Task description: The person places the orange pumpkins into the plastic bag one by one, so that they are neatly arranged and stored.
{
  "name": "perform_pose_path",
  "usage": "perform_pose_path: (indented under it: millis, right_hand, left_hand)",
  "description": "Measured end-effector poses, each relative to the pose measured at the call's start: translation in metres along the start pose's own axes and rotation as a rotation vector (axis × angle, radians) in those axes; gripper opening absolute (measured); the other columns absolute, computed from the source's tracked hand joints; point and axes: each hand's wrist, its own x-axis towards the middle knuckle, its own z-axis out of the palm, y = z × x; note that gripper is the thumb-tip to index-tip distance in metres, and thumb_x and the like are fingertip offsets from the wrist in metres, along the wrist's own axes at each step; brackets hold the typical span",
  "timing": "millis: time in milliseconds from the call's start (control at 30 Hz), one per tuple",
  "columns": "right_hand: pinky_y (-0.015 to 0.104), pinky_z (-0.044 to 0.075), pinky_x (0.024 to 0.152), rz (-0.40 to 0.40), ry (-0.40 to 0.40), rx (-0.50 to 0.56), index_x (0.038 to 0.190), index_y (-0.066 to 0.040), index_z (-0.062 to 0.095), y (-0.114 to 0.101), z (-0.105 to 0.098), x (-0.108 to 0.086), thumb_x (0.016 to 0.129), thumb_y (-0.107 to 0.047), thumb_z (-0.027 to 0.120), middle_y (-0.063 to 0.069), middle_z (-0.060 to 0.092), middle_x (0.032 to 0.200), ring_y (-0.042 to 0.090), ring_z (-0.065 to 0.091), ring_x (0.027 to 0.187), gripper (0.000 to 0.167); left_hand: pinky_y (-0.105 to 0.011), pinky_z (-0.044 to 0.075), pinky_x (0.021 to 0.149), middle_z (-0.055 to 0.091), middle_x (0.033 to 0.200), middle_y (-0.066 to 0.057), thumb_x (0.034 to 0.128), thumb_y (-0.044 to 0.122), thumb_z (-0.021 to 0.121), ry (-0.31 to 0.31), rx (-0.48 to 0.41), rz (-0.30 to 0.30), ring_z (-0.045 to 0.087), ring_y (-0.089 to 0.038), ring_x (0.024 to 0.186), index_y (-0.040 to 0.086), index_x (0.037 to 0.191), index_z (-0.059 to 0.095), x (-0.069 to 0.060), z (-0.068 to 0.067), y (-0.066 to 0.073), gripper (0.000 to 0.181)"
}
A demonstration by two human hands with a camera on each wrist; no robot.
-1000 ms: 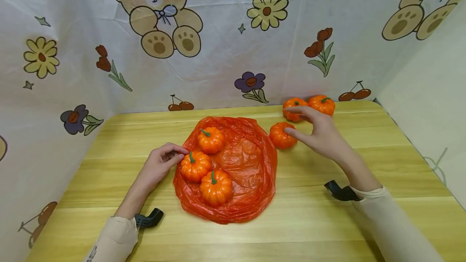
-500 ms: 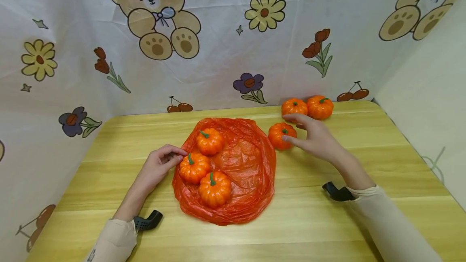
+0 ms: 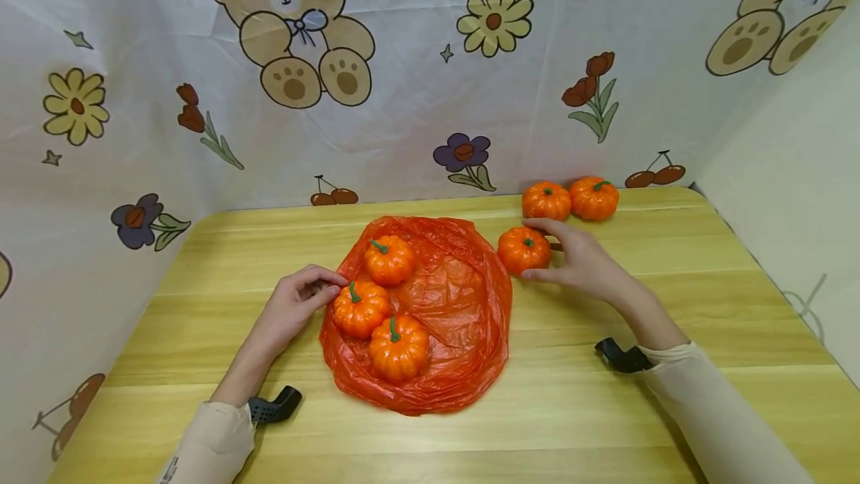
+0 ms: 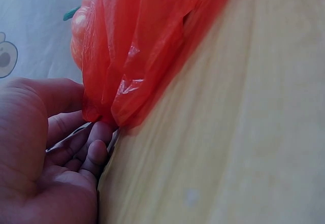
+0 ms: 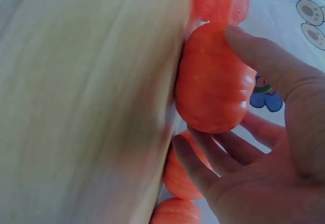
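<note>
My left hand (image 3: pixel 292 308) pinches the rim of the red plastic bag (image 3: pixel 463 297), which lies spread open on the table; the thumb tip is hidden behind its film in the left wrist view. Three orange toy pumpkins with green stems sit in the bag's left half: a back one (image 3: pixel 390 260), a middle one (image 3: pixel 361 310) and a front one (image 3: pixel 399 349). My right hand (image 3: pixel 584 260) holds another pumpkin (image 3: pixel 519 252) just right of the bag. In the right wrist view, its thumb is on one side of that pumpkin (image 5: pixel 213 82) and its fingers on the other.
Two more pumpkins, a left one (image 3: pixel 546 202) and a right one (image 3: pixel 595 199), stand at the table's back edge, behind the right hand. The wooden table (image 3: pixel 564 424) meets a printed cloth (image 3: pixel 403 95) at the back. Each wrist carries a black mount.
My right hand has come down and left onto the nearest loose pumpkin, thumb and fingers closing about its sides. That pumpkin stays in place. The left hand and bag have barely moved.
</note>
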Motion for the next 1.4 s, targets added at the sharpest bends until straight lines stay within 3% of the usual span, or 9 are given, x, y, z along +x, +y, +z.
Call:
perform_pose_path:
  millis: [167,700,1100,1400]
  right_hand:
    - [0.062,0.049,0.107,-0.005,0.004,0.009,0.150,-0.002,0.052,0.003,0.001,0.001,0.080,-0.022,0.095,0.024,0.058,0.148,0.045,0.060,0.131,0.084]
    - [0.062,0.051,0.105,-0.028,0.097,0.019,0.151,-0.004,0.051,0.003,-0.007,0.001,0.083,-0.021,0.093,0.020,0.055,0.151,0.042,0.059,0.131,0.082]
    - [0.061,0.052,0.103,-0.061,0.137,0.012,0.151,-0.007,0.053,-0.023,-0.007,-0.002,0.082,-0.023,0.093,0.019,0.058,0.149,0.042,0.064,0.125,0.082]
    - [0.058,0.052,0.107,-0.099,0.095,0.027,0.153,-0.009,0.052,-0.043,0.004,0.000,0.081,-0.025,0.094,0.013,0.059,0.150,0.036,0.063,0.130,0.085]
  left_hand:
    - [-0.021,0.051,0.083,0.071,0.116,-0.010,0.1042,0.024,0.069,-0.002,0.001,0.003,0.061,-0.018,0.099,0.012,0.115,0.077,0.001,0.000,0.001,0.018]
    - [-0.020,0.050,0.082,0.071,0.118,-0.010,0.1041,0.023,0.069,-0.003,-0.007,-0.006,0.061,-0.017,0.098,0.011,0.115,0.077,0.000,0.001,0.001,0.018]
    - [-0.021,0.050,0.082,0.071,0.118,-0.009,0.1042,0.025,0.069,-0.002,0.004,-0.010,0.061,-0.017,0.098,0.012,0.116,0.077,0.000,0.001,0.002,0.019]
    - [-0.020,0.051,0.084,0.071,0.118,-0.009,0.1043,0.026,0.069,-0.005,0.003,-0.008,0.062,-0.017,0.100,0.012,0.116,0.077,0.000,0.000,0.001,0.020]
